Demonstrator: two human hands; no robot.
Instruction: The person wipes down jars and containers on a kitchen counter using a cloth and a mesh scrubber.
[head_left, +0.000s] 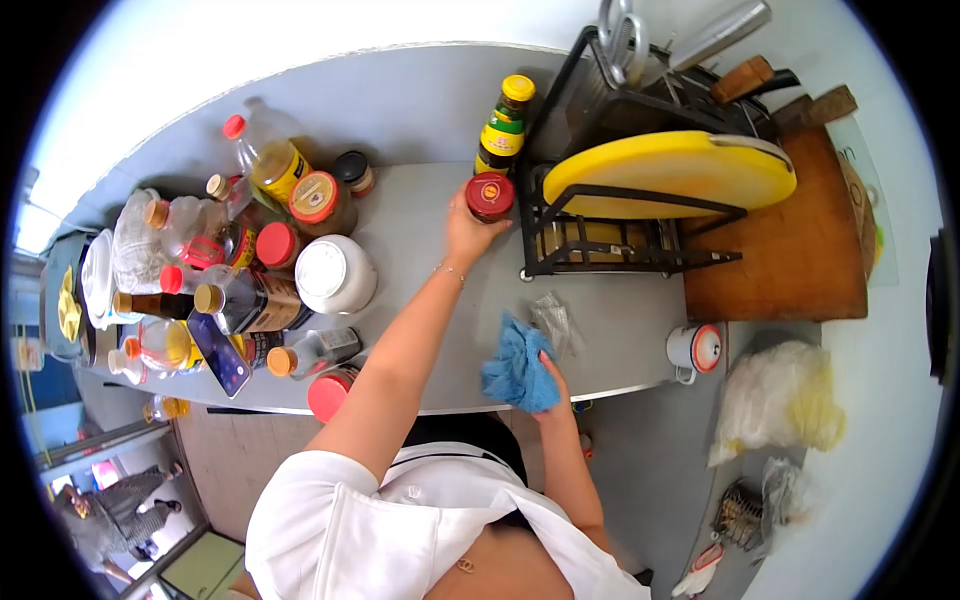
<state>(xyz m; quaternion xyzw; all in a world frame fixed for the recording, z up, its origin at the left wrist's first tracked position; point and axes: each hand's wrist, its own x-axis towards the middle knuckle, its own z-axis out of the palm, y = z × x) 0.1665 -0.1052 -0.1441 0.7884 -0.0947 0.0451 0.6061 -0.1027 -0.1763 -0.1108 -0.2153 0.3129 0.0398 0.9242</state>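
My left hand [472, 228] is wrapped round a jar with a red lid [490, 197], which stands upright at the back of the grey counter [430, 300]. Just behind that jar is a green bottle with a yellow cap and label [501, 128]. Near the counter's front edge, my right hand [552, 390] grips a crumpled blue cloth [520, 362]; the cloth hides part of its fingers. A clear plastic wrapper [556, 324] lies beside the cloth. To the right of the jar stands a black rack [640, 262] with a round yellow cutting board [670, 178].
Several bottles and jars crowd the left side, with a white tub [335, 274] and a phone [219, 354] among them. At right are a wooden board [790, 250], a white mug [690, 350] and a plastic bag [780, 400]. A person [120, 510] is at lower left.
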